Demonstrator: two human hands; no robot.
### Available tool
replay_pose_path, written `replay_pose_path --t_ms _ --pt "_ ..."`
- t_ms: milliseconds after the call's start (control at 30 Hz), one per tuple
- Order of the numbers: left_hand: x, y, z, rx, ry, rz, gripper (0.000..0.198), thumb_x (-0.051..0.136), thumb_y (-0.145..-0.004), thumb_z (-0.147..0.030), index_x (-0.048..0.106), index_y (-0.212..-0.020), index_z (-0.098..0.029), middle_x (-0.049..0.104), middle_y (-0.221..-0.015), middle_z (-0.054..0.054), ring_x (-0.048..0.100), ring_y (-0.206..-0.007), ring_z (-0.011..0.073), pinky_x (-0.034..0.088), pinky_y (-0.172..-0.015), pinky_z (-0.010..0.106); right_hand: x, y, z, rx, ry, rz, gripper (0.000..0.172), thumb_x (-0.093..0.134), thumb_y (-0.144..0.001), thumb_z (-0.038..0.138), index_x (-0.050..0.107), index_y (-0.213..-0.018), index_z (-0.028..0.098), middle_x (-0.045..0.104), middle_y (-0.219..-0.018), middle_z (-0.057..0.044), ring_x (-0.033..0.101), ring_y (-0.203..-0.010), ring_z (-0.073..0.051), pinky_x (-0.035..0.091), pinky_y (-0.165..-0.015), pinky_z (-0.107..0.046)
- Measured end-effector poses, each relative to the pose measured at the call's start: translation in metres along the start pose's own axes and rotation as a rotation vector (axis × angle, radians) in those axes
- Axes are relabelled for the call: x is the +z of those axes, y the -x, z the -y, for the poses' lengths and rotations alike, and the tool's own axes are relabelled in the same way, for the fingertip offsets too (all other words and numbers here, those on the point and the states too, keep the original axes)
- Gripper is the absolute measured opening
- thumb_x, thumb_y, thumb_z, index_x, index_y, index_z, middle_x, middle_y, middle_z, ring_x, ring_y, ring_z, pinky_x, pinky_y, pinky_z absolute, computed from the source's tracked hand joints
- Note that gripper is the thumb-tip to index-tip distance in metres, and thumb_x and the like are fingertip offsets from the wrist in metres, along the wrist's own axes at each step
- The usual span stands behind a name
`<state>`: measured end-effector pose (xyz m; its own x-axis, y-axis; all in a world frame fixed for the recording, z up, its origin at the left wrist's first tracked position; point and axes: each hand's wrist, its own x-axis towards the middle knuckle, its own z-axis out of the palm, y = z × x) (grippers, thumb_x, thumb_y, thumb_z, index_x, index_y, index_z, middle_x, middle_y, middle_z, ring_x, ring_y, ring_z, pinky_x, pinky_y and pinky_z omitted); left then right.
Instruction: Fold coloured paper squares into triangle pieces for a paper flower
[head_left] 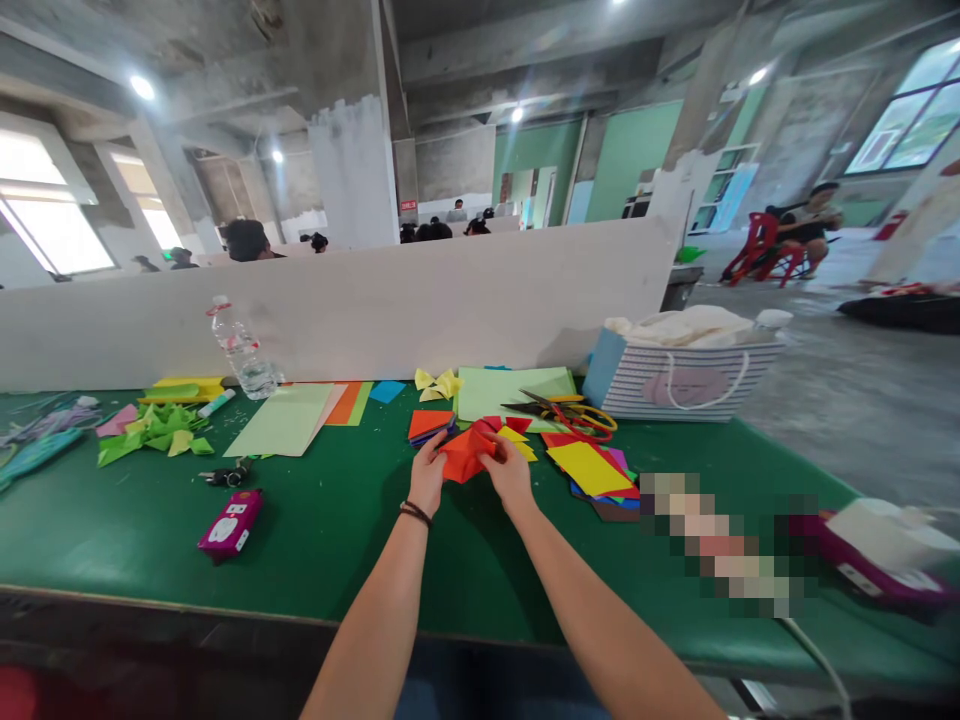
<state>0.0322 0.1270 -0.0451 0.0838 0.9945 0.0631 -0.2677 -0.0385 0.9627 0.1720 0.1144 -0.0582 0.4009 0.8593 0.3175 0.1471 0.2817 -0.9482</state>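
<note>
Both my hands meet over the middle of the green table (322,540), holding a partly folded orange-red paper piece (463,455) just above the surface. My left hand (427,478), with a dark band on its wrist, pinches the piece's left edge. Its right side is gripped by my right hand (510,472), fingers closed on the folds. Just behind lie a small stack of orange and dark paper squares (429,424), red and yellow folded bits (514,432), and a yellow square (589,467) on a pile of coloured sheets.
Scissors with orange-yellow handles (574,412) lie on a pale green sheet (510,388). A striped gift bag (679,382) stands at the right back. A water bottle (241,350), green paper scraps (154,432), keys (225,475) and a magenta case (231,522) sit left. A white partition (337,300) backs the table.
</note>
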Motion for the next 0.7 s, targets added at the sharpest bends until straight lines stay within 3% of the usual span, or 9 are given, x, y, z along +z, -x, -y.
replay_pose_path --t_ms 100,267,433,567,700 --pt "0.0 -0.001 0.0 0.036 -0.029 -0.008 0.033 0.064 -0.086 -0.025 0.06 -0.116 -0.014 0.067 -0.1 0.008 0.065 -0.084 0.0169 0.054 -0.077 0.033 -0.002 -0.003 -0.003 0.02 -0.038 0.041 0.048 0.055 -0.061 0.027 0.066 -0.106 0.014 0.068 -0.07 -0.002 0.061 -0.06 -0.019 0.051 -0.057 -0.034" --pt "-0.004 -0.004 0.001 0.078 -0.134 -0.07 0.029 0.057 -0.091 -0.033 0.057 -0.114 -0.014 0.06 -0.113 0.008 0.061 -0.097 0.0196 0.054 -0.082 0.04 0.001 0.001 0.0 -0.002 -0.046 0.109 0.047 0.052 -0.056 0.019 0.069 -0.099 0.02 0.073 -0.088 -0.004 0.067 -0.079 -0.022 0.055 -0.071 -0.036" --pt "-0.006 -0.003 0.001 0.085 -0.269 -0.093 0.031 0.057 -0.091 -0.034 0.058 -0.116 -0.015 0.059 -0.117 0.008 0.06 -0.1 0.0217 0.053 -0.085 0.041 0.004 0.007 0.004 -0.026 -0.009 0.057 0.051 0.049 -0.056 0.018 0.067 -0.103 0.021 0.072 -0.101 -0.005 0.065 -0.092 -0.024 0.053 -0.078 -0.039" --pt "-0.005 0.001 0.001 0.067 -0.373 -0.109 0.034 0.058 -0.09 -0.038 0.059 -0.113 -0.013 0.06 -0.116 0.005 0.06 -0.101 0.026 0.053 -0.085 0.041 0.007 0.006 -0.001 -0.025 -0.02 0.013 0.054 0.048 -0.058 0.019 0.062 -0.11 0.018 0.072 -0.099 -0.007 0.066 -0.09 -0.025 0.054 -0.074 -0.038" --pt "-0.002 0.004 0.0 0.059 -0.429 -0.122 0.033 0.057 -0.091 -0.038 0.059 -0.113 -0.014 0.059 -0.116 0.005 0.06 -0.102 0.0258 0.052 -0.086 0.041 0.009 0.003 -0.008 -0.013 -0.019 -0.04 0.04 0.05 -0.061 0.022 0.064 -0.098 0.016 0.072 -0.092 -0.01 0.067 -0.082 -0.026 0.055 -0.07 -0.041"
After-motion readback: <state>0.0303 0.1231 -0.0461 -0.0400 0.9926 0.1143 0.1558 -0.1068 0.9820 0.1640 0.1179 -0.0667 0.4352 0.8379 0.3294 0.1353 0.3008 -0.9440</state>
